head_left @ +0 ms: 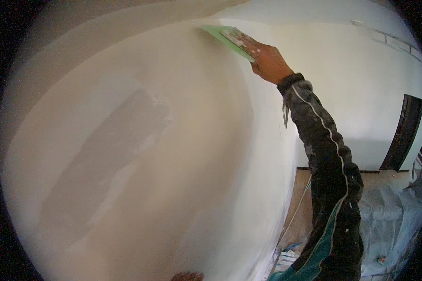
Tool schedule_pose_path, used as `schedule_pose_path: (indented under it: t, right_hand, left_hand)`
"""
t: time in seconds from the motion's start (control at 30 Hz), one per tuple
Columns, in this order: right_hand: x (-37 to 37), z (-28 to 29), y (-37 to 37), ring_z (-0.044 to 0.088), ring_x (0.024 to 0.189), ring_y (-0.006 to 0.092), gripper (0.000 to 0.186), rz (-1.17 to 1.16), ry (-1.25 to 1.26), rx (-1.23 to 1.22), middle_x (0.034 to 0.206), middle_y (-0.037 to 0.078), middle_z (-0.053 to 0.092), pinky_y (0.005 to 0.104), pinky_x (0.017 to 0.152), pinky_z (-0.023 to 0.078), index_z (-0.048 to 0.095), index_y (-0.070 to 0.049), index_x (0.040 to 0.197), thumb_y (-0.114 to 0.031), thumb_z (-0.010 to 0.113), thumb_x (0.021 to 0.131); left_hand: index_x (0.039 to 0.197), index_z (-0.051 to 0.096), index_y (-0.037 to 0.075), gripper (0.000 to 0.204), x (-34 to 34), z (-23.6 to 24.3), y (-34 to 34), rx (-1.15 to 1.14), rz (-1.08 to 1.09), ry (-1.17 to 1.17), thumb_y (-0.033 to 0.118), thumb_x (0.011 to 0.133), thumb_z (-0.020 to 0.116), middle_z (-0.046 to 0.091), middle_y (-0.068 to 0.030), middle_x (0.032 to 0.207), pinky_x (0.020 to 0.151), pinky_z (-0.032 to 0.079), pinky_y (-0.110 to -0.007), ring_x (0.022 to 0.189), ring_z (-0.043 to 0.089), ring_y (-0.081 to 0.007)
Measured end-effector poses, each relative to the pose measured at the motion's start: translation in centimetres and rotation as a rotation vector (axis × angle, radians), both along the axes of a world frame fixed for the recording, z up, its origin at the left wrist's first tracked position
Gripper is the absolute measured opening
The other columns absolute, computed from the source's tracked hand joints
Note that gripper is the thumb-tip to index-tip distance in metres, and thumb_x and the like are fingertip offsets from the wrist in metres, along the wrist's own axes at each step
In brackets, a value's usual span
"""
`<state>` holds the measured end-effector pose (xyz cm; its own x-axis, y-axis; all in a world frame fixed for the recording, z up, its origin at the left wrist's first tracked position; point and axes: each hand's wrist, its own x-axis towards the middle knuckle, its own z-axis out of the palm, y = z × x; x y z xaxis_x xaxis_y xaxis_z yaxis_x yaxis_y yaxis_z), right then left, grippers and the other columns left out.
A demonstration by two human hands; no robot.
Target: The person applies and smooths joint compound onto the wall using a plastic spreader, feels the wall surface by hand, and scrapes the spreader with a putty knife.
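Note:
My right hand [267, 63], dusted with white, is raised high at the end of a dark sleeve. It grips a thin, flat green plastic putty spreader [227, 43], with fingers laid along its back. The spreader's long edge is against or very close to the pale wall [197, 131], near the upper corner. A greyer patch [112, 145] runs slantwise across the wall to the left. At the lower edge shows a small brown patch that looks like the top of my left hand [187, 277]; its fingers and anything in them are out of sight.
Along the top, the wall meets a curved ceiling border [103, 28]. On the right is another white wall with a dark upright panel [402, 132] leaning there. Clear plastic sheeting [389, 220] covers something low at the lower right. A metal rail [398, 43] shows at the upper right.

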<state>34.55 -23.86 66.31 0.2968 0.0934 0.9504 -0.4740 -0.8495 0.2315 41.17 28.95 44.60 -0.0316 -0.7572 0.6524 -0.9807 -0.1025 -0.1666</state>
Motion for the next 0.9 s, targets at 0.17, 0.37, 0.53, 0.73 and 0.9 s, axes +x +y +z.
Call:
schedule_pose_path:
  t: [0.17,0.37,0.53,0.73,0.9]
  right_hand:
    - [1.6,0.4,-1.2,0.057,0.101,0.03,0.066,-0.038,-0.007,-0.079,0.128,0.014,0.048,0.0387,0.079,0.052,0.038,-0.012,0.134,-0.007,0.057,0.071]
    - [2.7,-0.4,-1.4,0.052,0.109,0.0324,0.064,0.087,-0.05,-0.136,0.132,0.022,0.041,0.0393,0.083,0.051,0.036,-0.008,0.133,-0.004,0.055,0.073]
    - [1.4,-0.3,-3.3,0.051,0.106,0.0385,0.073,0.047,0.124,-0.15,0.139,0.026,0.025,0.0403,0.085,0.049,0.026,-0.002,0.135,0.004,0.057,0.07]
    - [-1.4,-4.2,-1.7,0.049,0.11,0.0401,0.081,0.091,0.252,0.022,0.141,0.03,0.018,0.0391,0.083,0.052,0.017,-0.007,0.141,0.005,0.054,0.069]
    - [-3.2,-7.9,-1.7,0.029,0.128,0.0401,0.086,0.079,0.355,0.11,0.145,0.027,0.006,0.0381,0.085,0.051,0.01,-0.009,0.143,0.007,0.051,0.069]
  left_hand:
    - [0.096,0.064,0.004,0.023,-1.0,-2.5,0.4,0.082,0.09,-0.048,0.012,0.075,0.062,0.064,-0.0116,0.086,0.074,0.049,-0.044,0.08,0.062,-0.0293]
    - [0.104,0.06,0.006,0.029,-1.1,-3.3,-0.6,0.144,0.061,-0.048,0.018,0.077,0.058,0.062,-0.0111,0.096,0.081,0.046,-0.045,0.09,0.059,-0.029]
    - [0.11,0.057,0.009,0.034,-1.8,-1.9,0.0,0.244,0.057,-0.045,0.023,0.079,0.055,0.06,-0.0107,0.104,0.086,0.043,-0.046,0.098,0.056,-0.0287]
    - [0.118,0.054,0.011,0.041,-3.3,-0.9,1.5,0.543,0.058,-0.058,0.029,0.082,0.051,0.057,-0.0103,0.114,0.092,0.04,-0.047,0.108,0.052,-0.0284]
    - [0.112,0.056,0.009,0.035,-3.6,0.8,-2.5,0.373,0.056,-0.078,0.026,0.081,0.052,0.058,-0.0101,0.109,0.089,0.042,-0.046,0.103,0.054,-0.0274]
